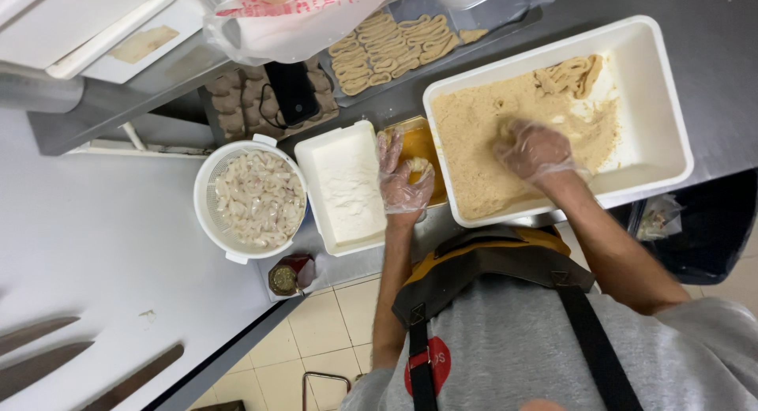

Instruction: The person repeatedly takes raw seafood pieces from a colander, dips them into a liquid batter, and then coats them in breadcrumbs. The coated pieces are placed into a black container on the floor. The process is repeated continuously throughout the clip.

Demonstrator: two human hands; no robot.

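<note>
One battered ring (416,168) in left grip (401,182) — over egg tub (418,142).

Pale ring (416,168) over yellow egg tub (418,142).

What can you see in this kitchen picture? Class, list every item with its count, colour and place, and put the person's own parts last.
Crumb tub: one, white, right on the steel counter, holding tan crumbs.
Coated strips: a small pile, tan, far corner of the crumb tub.
Egg tray: one, yellow liquid, between the two tubs.
Flour tub: one, white, left of the egg tray.
Colander: one, white, round, holding pale raw strips, on the left.
Breaded strips: many, tan, in rows on a tray at the back.
Phone: one, black, on grey egg cartons.
Left hand: clear glove, over the egg tray, holding a coated piece.
Right hand: clear glove, pressed into the crumbs.
</note>
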